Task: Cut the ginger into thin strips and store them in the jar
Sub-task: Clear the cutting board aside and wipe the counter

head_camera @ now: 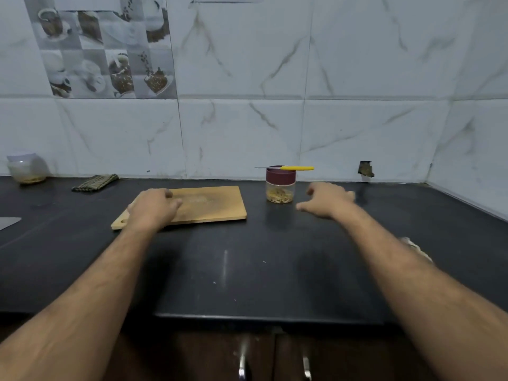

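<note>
A clear jar point(280, 192) with a dark red lid stands on the black counter, with thin ginger strips point(279, 198) at its bottom. A knife with a yellow handle point(297, 168) lies flat across the lid. A wooden cutting board point(211, 204) lies left of the jar, with pale residue on it. My left hand point(154, 209) rests on the board's left part, fingers loosely bent and holding nothing. My right hand point(328, 200) hovers just right of the jar with fingers spread, apart from it.
A second clear jar point(26, 169) stands at the far left by the tiled wall, with a folded dark cloth point(94, 182) near it. The counter's front edge point(269, 316) runs above cabinet handles point(306, 367). A hole point(365, 169) shows in the wall.
</note>
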`<state>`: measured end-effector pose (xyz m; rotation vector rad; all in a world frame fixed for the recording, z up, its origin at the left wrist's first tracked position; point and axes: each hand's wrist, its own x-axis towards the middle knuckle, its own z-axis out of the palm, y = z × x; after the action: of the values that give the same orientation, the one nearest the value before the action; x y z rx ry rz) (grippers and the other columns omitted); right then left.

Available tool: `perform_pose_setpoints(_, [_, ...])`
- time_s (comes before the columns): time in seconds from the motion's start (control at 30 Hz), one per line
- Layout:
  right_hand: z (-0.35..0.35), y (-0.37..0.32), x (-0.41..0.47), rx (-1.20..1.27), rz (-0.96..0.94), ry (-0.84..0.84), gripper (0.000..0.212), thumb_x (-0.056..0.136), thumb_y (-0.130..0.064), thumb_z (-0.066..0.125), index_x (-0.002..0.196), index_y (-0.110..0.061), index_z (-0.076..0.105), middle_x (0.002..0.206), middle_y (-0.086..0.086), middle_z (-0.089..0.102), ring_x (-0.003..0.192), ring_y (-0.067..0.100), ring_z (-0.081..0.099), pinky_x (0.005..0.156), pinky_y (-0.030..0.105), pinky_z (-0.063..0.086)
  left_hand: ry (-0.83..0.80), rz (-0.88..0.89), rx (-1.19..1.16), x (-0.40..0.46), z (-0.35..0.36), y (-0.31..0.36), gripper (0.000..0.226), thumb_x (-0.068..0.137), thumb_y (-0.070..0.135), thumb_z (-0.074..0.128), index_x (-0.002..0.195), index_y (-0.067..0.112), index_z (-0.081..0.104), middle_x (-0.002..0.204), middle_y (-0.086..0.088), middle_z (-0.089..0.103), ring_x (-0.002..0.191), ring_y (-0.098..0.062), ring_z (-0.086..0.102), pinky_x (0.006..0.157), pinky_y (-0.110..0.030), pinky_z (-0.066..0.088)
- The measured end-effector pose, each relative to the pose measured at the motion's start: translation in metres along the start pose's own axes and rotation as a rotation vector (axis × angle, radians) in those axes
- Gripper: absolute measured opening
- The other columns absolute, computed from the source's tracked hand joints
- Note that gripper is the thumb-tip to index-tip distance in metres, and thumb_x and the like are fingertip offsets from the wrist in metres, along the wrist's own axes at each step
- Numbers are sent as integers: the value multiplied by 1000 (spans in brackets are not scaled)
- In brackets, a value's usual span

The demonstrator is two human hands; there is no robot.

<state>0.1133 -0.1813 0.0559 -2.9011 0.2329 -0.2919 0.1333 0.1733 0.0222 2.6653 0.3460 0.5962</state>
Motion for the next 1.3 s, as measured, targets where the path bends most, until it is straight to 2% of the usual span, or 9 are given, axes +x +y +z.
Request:
perform_pose_setpoints(0.1, [-14, 66, -28, -160, 214, 11, 53, 84, -56, 62, 129, -29, 56, 134, 5, 56, 125, 31, 48, 103, 46, 34, -33, 104, -95, -39, 7, 27, 41, 93, 43, 58, 125, 19, 65, 125, -5, 67, 121, -26, 57, 102, -44, 43])
perform_pose_setpoints(0.2, [-13, 114, -59, -126, 325, -105, 57, 77, -63, 65, 123, -30, 59, 133, 4, 58, 122, 32, 51, 101, 50, 37, -73, 185, -111, -79, 15, 52, 41, 93, 42, 59, 125, 18, 65, 126, -3, 66, 121, -25, 57, 103, -45, 43])
perform_pose_setpoints(0.3, [-5, 137, -76, -62, 324, -190, 53, 78, -67, 61, 120, -34, 59, 130, 1, 59, 120, 28, 54, 98, 42, 42, -112, 234, -82, -107, 20, 70, 45, 94, 43, 60, 132, 18, 61, 131, -2, 64, 125, -23, 55, 104, -42, 42])
perform_pose_setpoints(0.43, [5, 138, -93, -65, 274, -35, 51, 88, -57, 56, 133, -34, 52, 137, 9, 48, 127, 32, 43, 98, 41, 42, -166, 276, -129, -130, 23, 73, 49, 92, 42, 62, 134, 15, 58, 135, -3, 61, 127, -23, 54, 105, -41, 43])
perform_pose_setpoints(0.6, [7, 132, -105, 42, 194, 33, 36, 88, -34, 57, 124, -32, 60, 128, 9, 56, 116, 32, 55, 91, 39, 50, -200, 302, -115, -150, 20, 76, 51, 92, 43, 61, 135, 16, 56, 137, 0, 59, 128, -20, 53, 107, -42, 42])
perform_pose_setpoints(0.83, [1, 41, -138, 239, -68, 57, 30, 81, -40, 54, 104, -27, 67, 110, 6, 64, 93, 27, 64, 77, 31, 51, -208, 315, -107, -161, 20, 73, 49, 94, 42, 59, 137, 17, 56, 139, 0, 58, 128, -19, 53, 108, -40, 43])
perform_pose_setpoints(1.03, [10, -63, -175, 265, -247, -86, 49, 93, -29, 48, 142, -28, 46, 136, 13, 41, 119, 35, 51, 93, 38, 45, -94, 223, -146, -156, 11, 44, 32, 101, 26, 47, 124, 14, 65, 125, -6, 67, 116, -26, 60, 96, -39, 48])
perform_pose_setpoints(1.2, [41, -118, -179, 167, -293, -93, 40, 97, -35, 48, 134, -25, 56, 135, 9, 44, 123, 32, 38, 97, 43, 45, 1, 117, -265, -148, 3, 19, 33, 101, 17, 46, 129, 11, 62, 127, -11, 66, 120, -30, 57, 98, -38, 45])
perform_pose_setpoints(1.3, [62, -127, -183, 0, -351, -118, 50, 99, -51, 37, 134, -22, 58, 134, 10, 48, 122, 32, 37, 98, 47, 39, -19, 112, -328, -146, 6, 14, 34, 101, 18, 46, 130, 12, 61, 129, -9, 65, 122, -29, 55, 100, -36, 42])
